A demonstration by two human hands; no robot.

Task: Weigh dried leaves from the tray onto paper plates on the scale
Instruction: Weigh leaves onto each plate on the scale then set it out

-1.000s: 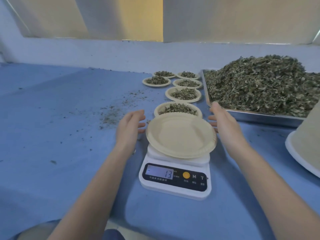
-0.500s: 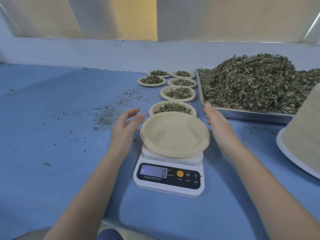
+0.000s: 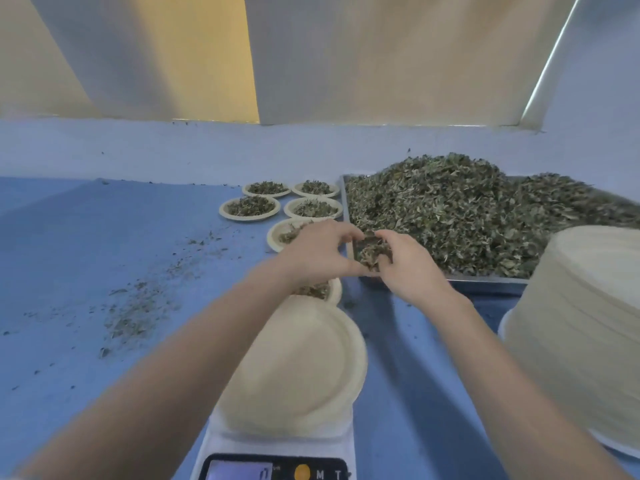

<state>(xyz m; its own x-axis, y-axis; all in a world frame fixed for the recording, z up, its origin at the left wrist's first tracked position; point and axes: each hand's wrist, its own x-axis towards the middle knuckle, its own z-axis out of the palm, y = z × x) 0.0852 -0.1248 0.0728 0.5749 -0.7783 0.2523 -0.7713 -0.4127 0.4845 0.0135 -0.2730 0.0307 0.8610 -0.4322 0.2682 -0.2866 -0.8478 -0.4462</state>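
**Leaves gathered at the tray's near corner, above an empty plate on the scale**

Both hands are seen reaching forward to the near left corner of the metal tray (image 3: 485,281), which is set toward the far right part of the blue tabletop (image 3: 104,237). A small clump of dried leaves (image 3: 371,252) is held between them: the left hand (image 3: 322,252) is curled with its fingers bent over the clump from the left, and the right hand (image 3: 408,268) is curled against it from the right, thumb and fingers closed around the leaves. The fingertips of the two hands are brought almost together above the clump.

The tray is heaped high with a pile of leaves (image 3: 467,209). At the near edge of the tabletop, a white digital scale (image 3: 277,455) is placed, and an empty paper plate (image 3: 304,362) is carried on its platform, partly covered by the left forearm. The display is lit, though its reading is cut off and cannot be told.

Beyond the scale, six filled plates (image 3: 313,207) are set just left of the tray, running toward the far edge; the nearest two are partly hidden by the left hand and wrist. A tall stack of unused paper plates (image 3: 581,323) is stood at the right edge. Loose leaf crumbs (image 3: 138,306) are scattered on the tabletop left of the scale.
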